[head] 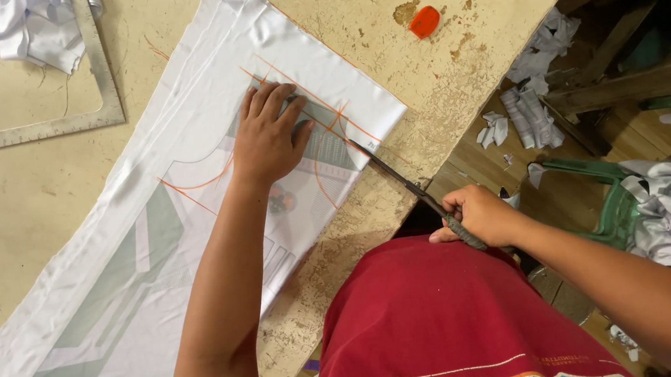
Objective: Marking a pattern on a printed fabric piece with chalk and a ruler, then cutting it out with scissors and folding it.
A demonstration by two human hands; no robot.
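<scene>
On the far left I'm seeing a metal square (100,88) lying on the worktop (16,195), white scraps (25,26) beside it. My left hand (265,138) is pressing flat, fingers spread, on the white cloth (192,227), pinning it so the orange chalk lines hold steady. My right hand (477,216) is gripping the scissors (400,178) by the handle, fist closed, blades lying at the cloth's edge. An orange chalk piece (424,21) is sitting further up the worn, chipped top. To the right, cuttings (532,104) are littering a wooden floor beside a green chair (612,203).
</scene>
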